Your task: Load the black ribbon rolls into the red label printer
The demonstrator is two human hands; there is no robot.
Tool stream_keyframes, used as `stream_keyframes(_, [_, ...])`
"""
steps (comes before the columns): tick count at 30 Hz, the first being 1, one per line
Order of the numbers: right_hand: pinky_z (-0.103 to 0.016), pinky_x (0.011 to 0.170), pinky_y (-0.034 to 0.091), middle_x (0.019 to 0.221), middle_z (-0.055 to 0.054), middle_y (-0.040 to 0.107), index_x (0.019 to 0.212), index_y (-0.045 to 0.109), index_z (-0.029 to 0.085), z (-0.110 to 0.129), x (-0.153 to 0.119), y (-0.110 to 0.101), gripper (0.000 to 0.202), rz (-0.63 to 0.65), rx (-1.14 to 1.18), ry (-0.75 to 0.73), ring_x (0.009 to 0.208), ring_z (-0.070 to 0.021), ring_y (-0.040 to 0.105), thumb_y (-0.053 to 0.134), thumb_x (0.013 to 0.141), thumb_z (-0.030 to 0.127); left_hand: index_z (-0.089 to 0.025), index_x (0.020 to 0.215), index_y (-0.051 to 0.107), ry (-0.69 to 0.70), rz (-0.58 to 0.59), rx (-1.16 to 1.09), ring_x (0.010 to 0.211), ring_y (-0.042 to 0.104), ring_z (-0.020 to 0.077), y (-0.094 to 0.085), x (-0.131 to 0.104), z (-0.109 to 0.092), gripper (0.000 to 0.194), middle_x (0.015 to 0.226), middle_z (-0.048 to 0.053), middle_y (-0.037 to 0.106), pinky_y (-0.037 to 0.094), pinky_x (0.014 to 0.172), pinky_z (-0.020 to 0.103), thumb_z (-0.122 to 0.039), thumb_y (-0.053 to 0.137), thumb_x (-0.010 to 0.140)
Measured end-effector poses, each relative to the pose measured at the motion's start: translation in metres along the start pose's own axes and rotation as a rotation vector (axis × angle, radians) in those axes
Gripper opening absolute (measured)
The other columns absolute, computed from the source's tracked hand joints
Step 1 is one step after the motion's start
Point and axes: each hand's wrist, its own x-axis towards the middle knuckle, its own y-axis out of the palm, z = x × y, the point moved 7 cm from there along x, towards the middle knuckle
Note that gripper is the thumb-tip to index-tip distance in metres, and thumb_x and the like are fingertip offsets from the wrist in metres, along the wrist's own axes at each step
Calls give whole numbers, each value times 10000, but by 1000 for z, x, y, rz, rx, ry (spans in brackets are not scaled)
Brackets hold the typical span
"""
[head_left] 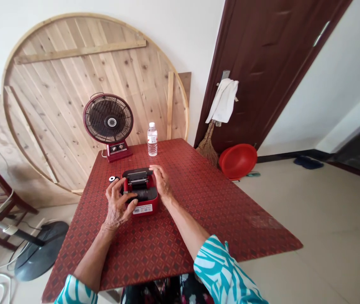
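Observation:
A small red machine with a raised black lid (140, 192), resembling a label printer, rests on the table in front of me. Inside it are a black roller part and a dark cylindrical roll (146, 194). My left hand (118, 207) is at its left side with fingers spread; the index finger and thumb reach over the near left edge by the roll. My right hand (162, 181) lies along the right side, fingers stretched towards the lid. Its palm side is hidden. A black round piece with a white centre (112, 179) sits just beyond my left fingers, partly covered.
The table (224, 219) has a red patterned cover. At its back stand a dark red fan (110, 122) and a water bottle (152, 140). A round wooden board (62, 93) leans on the wall. A red basin (238, 161) and straw broom (209, 145) stand by the door.

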Motion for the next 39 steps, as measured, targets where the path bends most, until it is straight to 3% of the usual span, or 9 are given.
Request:
stream_keyframes(3, [-352,999,443,1073,-58,666,746,698,242,1,-19,-9,349,35,-72,-55,1086,-212,602,495,879,493,-286,913,773,35,-4,23,1342,344,375,-2,-4,4,255,1370,90,535,165,1162,520,-479,738,749])
stream_keyframes(7, [-342,1015,429,1095,-45,641,849,726,274,-4,-36,-14,330,67,-90,-97,1109,-202,585,485,905,492,-267,1189,681,-35,-68,79,1284,419,324,-10,-6,18,412,1367,116,530,225,1133,504,-523,511,914])
stream_keyframes(18, [-357,1011,438,1127,-58,635,846,722,262,-10,-37,-14,400,95,-100,-117,1123,-211,589,463,910,559,-260,1011,757,-68,-45,162,1172,494,306,-9,-9,33,384,1232,107,615,306,1077,500,-524,494,919])
stream_keyframes(20, [-367,1035,431,1124,-59,650,882,724,260,-13,-39,-14,422,85,-79,-104,1128,-213,594,462,903,590,-234,1069,725,-143,-99,89,1074,556,267,-14,-10,38,429,1168,107,627,407,991,446,-555,484,918])
stream_keyframes(22, [-387,1069,415,1153,-63,665,994,712,260,-19,-41,-15,448,50,-46,-55,1156,-220,591,458,897,616,-203,1161,658,-290,-136,-83,799,602,191,-17,-12,48,480,950,72,652,492,764,343,-576,490,910])
stream_keyframes(24, [-410,1070,426,1207,-69,669,1140,664,262,-28,-44,-17,503,11,4,44,1162,-226,601,446,893,642,-172,1224,588,-450,-124,-278,518,490,118,-12,-14,57,535,690,-10,593,412,526,250,-582,534,884])
stream_keyframes(26, [-426,1058,442,1258,-80,662,1220,622,257,-35,-46,-18,567,-2,33,129,1165,-235,610,440,879,673,-141,1239,555,-561,-75,-419,392,364,82,-4,-15,62,597,519,-75,495,287,422,214,-575,607,833])
stream_keyframes(33, [-434,1094,403,1280,-98,672,1179,655,218,-43,-47,-17,638,1,-17,167,1234,-260,578,452,837,717,-107,1300,517,-729,35,-574,353,310,56,13,-16,61,717,409,-120,432,222,403,188,-434,747,705])
stream_keyframes(39, [-419,1060,421,1250,-96,684,1169,656,210,-44,-48,-16,596,-1,15,200,1194,-257,597,472,846,675,-109,1296,531,-903,47,-762,384,349,32,20,-21,65,783,541,-92,530,216,388,176,-345,807,603])
